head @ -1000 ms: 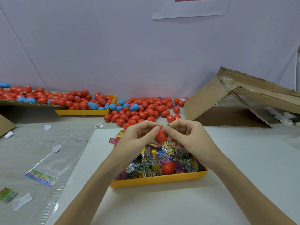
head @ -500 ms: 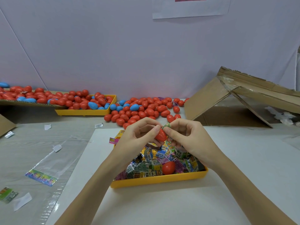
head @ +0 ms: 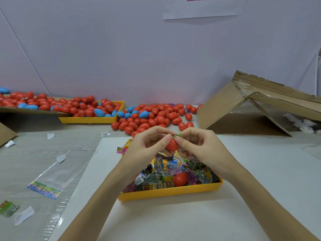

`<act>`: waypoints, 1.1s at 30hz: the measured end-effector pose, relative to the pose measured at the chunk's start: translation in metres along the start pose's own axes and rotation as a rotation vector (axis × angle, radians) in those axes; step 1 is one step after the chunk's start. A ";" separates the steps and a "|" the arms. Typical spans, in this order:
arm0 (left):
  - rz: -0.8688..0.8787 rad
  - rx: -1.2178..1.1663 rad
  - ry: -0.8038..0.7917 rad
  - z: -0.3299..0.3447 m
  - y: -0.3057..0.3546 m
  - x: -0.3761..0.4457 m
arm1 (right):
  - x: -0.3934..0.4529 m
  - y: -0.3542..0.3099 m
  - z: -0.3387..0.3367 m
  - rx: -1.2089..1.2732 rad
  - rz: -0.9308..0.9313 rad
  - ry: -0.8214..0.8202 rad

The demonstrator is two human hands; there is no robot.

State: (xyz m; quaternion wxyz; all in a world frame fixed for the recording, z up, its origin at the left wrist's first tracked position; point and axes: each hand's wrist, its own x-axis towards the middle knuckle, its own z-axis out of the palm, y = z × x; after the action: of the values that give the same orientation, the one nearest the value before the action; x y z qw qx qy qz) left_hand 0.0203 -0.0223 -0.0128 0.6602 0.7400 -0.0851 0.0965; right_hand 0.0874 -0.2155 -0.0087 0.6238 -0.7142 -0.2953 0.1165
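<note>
Red egg shell (head: 172, 145), held above yellow tray (head: 170, 192)
Left hand (head: 144, 150) grips shell; right hand (head: 199, 150) pinches green packet (head: 178, 135) at its rim; tray packets (head: 156, 178) show barcodes; lettering unreadable.

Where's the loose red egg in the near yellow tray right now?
In the head view, the loose red egg lies among the packets near the front rim of the yellow tray, right of centre, just below the right hand.
</note>
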 end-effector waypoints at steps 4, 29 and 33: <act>0.000 -0.002 -0.008 0.000 -0.001 0.000 | 0.000 0.000 0.000 -0.006 0.025 -0.015; 0.001 -0.035 0.143 -0.001 0.003 0.001 | 0.001 -0.002 0.000 -0.016 0.036 0.059; 0.014 -0.050 0.134 -0.001 0.003 0.000 | 0.001 -0.003 0.002 -0.011 0.029 0.041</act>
State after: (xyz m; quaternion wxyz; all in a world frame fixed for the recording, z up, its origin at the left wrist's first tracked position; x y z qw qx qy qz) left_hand 0.0200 -0.0217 -0.0098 0.6821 0.7145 -0.0481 0.1482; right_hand 0.0858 -0.2130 -0.0063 0.6240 -0.7242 -0.2725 0.1092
